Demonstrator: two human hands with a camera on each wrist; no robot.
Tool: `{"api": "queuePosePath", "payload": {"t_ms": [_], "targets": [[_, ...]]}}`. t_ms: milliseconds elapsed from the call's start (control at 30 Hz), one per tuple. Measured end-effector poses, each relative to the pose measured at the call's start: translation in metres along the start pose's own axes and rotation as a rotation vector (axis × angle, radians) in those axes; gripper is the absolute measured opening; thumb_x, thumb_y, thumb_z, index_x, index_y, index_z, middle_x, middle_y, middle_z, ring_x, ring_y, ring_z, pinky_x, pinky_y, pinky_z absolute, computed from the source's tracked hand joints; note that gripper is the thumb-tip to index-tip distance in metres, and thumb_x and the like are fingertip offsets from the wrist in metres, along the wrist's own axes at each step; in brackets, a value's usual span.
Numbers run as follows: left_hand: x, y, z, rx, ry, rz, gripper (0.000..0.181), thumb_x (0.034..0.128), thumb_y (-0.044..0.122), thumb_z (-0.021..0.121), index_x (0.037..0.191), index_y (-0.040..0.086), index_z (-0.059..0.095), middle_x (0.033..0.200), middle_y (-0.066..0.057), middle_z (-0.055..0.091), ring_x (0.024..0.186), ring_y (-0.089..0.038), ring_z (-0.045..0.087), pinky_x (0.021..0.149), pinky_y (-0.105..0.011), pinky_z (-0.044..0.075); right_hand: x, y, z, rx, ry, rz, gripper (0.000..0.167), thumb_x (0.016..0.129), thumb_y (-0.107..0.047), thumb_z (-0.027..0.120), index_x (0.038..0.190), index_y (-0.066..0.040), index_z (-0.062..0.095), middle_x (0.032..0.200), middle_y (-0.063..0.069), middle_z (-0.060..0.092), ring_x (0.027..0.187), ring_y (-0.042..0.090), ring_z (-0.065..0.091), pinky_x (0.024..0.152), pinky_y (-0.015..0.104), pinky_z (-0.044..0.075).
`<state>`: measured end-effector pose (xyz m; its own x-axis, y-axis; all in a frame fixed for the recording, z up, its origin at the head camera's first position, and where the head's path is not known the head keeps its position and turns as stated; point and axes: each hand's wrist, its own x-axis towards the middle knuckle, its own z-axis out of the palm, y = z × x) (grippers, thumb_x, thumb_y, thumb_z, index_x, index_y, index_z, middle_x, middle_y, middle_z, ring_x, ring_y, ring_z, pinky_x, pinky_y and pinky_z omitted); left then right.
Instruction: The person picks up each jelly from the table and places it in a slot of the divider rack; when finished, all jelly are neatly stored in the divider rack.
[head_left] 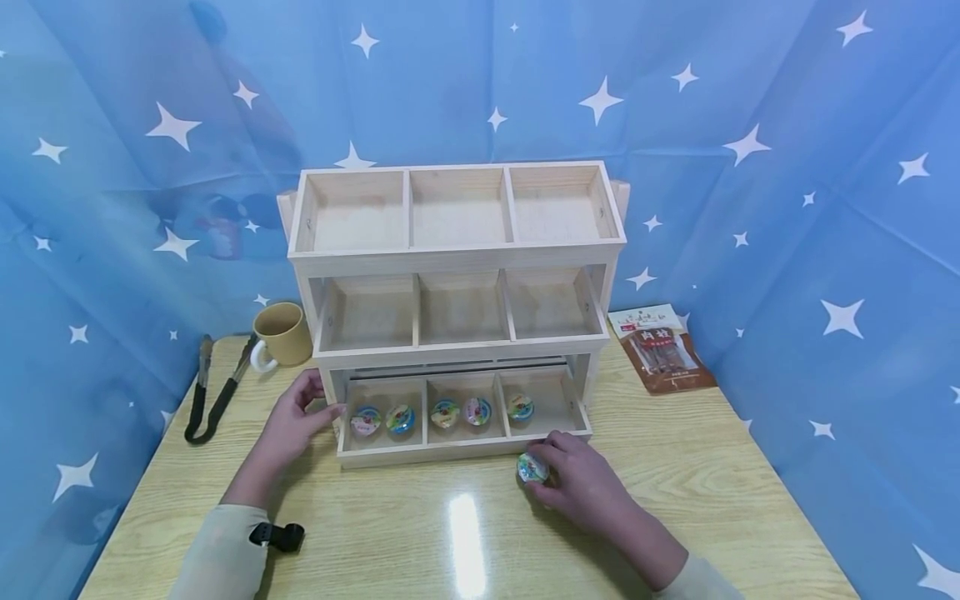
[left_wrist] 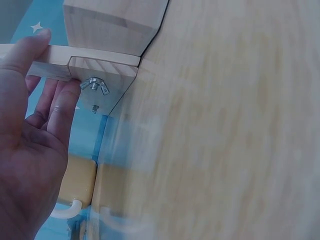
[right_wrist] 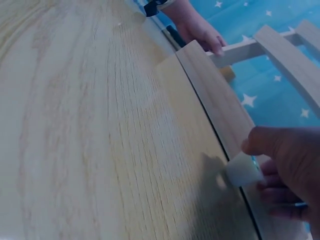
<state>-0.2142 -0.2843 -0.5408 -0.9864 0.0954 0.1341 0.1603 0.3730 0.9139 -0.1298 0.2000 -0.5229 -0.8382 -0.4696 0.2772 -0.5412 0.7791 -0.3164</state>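
Note:
A small jelly cup [head_left: 532, 467] with a printed lid is pinched between the thumb and fingers of my right hand [head_left: 581, 487], just in front of the bottom tray's right compartment. In the right wrist view the cup's whitish side [right_wrist: 243, 170] shows close above the table. My left hand [head_left: 292, 427] grips the left side of the three-tier wooden rack [head_left: 457, 260], thumb on one face of a board [left_wrist: 55, 54] and fingers on the other. Several similar jelly cups lie in the bottom tray [head_left: 457, 452]: two left, two middle, one right [head_left: 520, 407].
Behind the left hand stand a tan mug [head_left: 283, 335] with a white handle and black-handled tongs [head_left: 213, 408]. A brown-and-white snack packet [head_left: 663, 354] lies right of the rack. Blue star-patterned cloth [head_left: 480, 75] surrounds the wooden table [head_left: 375, 533].

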Motion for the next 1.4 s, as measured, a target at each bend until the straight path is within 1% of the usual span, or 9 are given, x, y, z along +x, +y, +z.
{"api": "queuePosePath", "payload": {"t_ms": [133,433,567,700,800,900,1067,1267,1400], "targets": [[0.0,0.0,-0.001,-0.003,0.001,-0.001,0.055,0.1023,0.014,0.082,0.149,0.006,0.055,0.132,-0.016,0.065,0.119,-0.022,0.059,0.114,-0.057,0.04,0.001,-0.001,0.001,-0.002,-0.014,0.014,0.044,0.082,-0.026,0.094,0.12,-0.011,0.078,0.104,-0.009,0.064,0.092,0.009,0.058,0.081,0.034,0.057],[0.0,0.002,-0.001,0.001,0.002,-0.003,0.056,0.1022,0.013,0.082,0.15,0.006,0.055,0.133,-0.017,0.065,0.119,-0.021,0.059,0.115,-0.06,0.039,-0.001,0.002,-0.005,0.043,0.002,0.032,0.043,0.075,-0.023,0.088,0.114,-0.013,0.072,0.101,-0.014,0.056,0.088,0.004,0.051,0.075,0.028,0.052],[-0.001,0.002,-0.002,0.003,0.005,-0.003,0.056,0.1027,0.014,0.082,0.151,0.007,0.055,0.135,-0.017,0.065,0.12,-0.02,0.059,0.116,-0.062,0.039,0.002,0.009,-0.012,0.035,0.047,0.008,0.045,0.072,-0.02,0.09,0.113,-0.013,0.072,0.102,-0.013,0.057,0.088,0.004,0.053,0.075,0.028,0.054],[0.0,0.003,-0.001,-0.004,0.0,0.006,0.055,0.1027,0.014,0.082,0.151,0.006,0.055,0.134,-0.017,0.065,0.119,-0.02,0.059,0.115,-0.059,0.039,0.009,0.016,-0.021,0.024,0.1,-0.026,0.047,0.07,-0.018,0.091,0.112,-0.01,0.071,0.104,-0.009,0.06,0.091,0.007,0.055,0.078,0.03,0.056],[0.0,0.002,-0.001,-0.005,-0.002,0.008,0.055,0.1027,0.014,0.082,0.15,0.006,0.055,0.133,-0.017,0.065,0.119,-0.02,0.06,0.114,-0.057,0.04,0.015,0.021,-0.027,0.024,0.108,-0.023,0.046,0.071,-0.018,0.09,0.112,-0.008,0.072,0.104,-0.007,0.061,0.091,0.008,0.056,0.077,0.031,0.057],[0.0,0.002,0.0,-0.006,0.0,0.003,0.054,0.1026,0.014,0.082,0.15,0.006,0.056,0.132,-0.017,0.065,0.119,-0.02,0.06,0.114,-0.057,0.039,0.023,0.029,-0.032,0.032,0.09,0.007,0.043,0.074,-0.019,0.089,0.112,-0.008,0.072,0.103,-0.007,0.06,0.09,0.009,0.055,0.075,0.032,0.055],[-0.001,0.002,-0.001,-0.005,0.0,0.0,0.055,0.1025,0.013,0.082,0.15,0.005,0.055,0.132,-0.018,0.065,0.119,-0.021,0.06,0.114,-0.057,0.039,0.038,0.04,-0.036,0.038,0.069,0.056,0.041,0.078,-0.019,0.09,0.114,-0.008,0.072,0.105,-0.004,0.061,0.09,0.012,0.056,0.075,0.035,0.055],[-0.001,0.002,0.0,-0.016,0.002,0.015,0.054,0.1022,0.012,0.082,0.149,0.005,0.056,0.132,-0.019,0.066,0.117,-0.018,0.06,0.116,-0.062,0.038,0.053,0.044,-0.035,0.001,0.041,0.077,0.04,0.085,-0.021,0.089,0.12,-0.006,0.074,0.116,0.006,0.068,0.095,0.022,0.065,0.08,0.045,0.059],[-0.001,0.003,0.001,-0.022,0.001,0.024,0.053,0.1023,0.012,0.082,0.149,0.005,0.057,0.132,-0.019,0.067,0.117,-0.017,0.061,0.117,-0.065,0.037,0.058,0.046,-0.033,-0.042,0.018,0.1,0.04,0.086,-0.022,0.087,0.121,-0.006,0.075,0.121,0.009,0.069,0.093,0.025,0.066,0.078,0.048,0.06]]}}
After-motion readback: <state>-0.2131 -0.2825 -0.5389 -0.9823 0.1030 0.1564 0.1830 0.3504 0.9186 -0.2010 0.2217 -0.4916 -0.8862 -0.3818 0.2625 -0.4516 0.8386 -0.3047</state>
